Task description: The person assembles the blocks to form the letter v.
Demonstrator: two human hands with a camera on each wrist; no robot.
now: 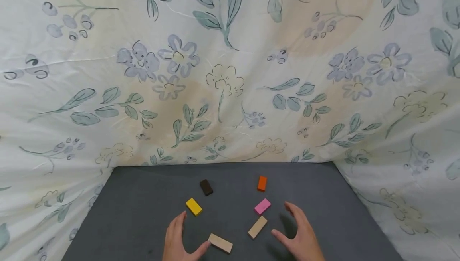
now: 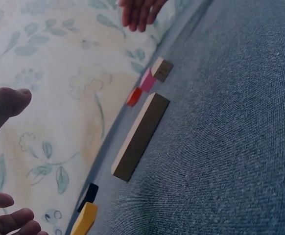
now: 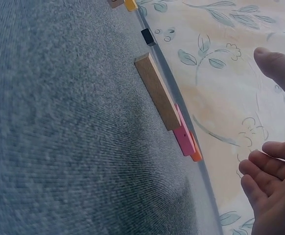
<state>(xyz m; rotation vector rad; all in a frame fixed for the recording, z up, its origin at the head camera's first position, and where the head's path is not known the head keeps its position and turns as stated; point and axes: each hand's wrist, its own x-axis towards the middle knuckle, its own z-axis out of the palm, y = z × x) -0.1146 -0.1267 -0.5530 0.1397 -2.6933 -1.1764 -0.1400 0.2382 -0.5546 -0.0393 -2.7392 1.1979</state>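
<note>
My left hand (image 1: 181, 239) hovers over the near part of the grey table, thumb and fingers spread apart and holding nothing. Just right of its thumb lies a plain wooden block (image 1: 221, 243). Beyond its fingertips are a yellow block (image 1: 194, 206) and a dark brown block (image 1: 206, 187). My right hand (image 1: 301, 235), also spread with nothing in it, is to the right of a second plain wooden block (image 1: 257, 227). A pink block (image 1: 262, 206) lies just past that one, and an orange block (image 1: 262, 183) farther back. In the wrist views both hands appear raised off the cloth.
A dark grey cloth surface (image 1: 143, 213) bears the blocks, which lie flat and apart. A floral curtain (image 1: 230, 133) hangs behind it and along both sides.
</note>
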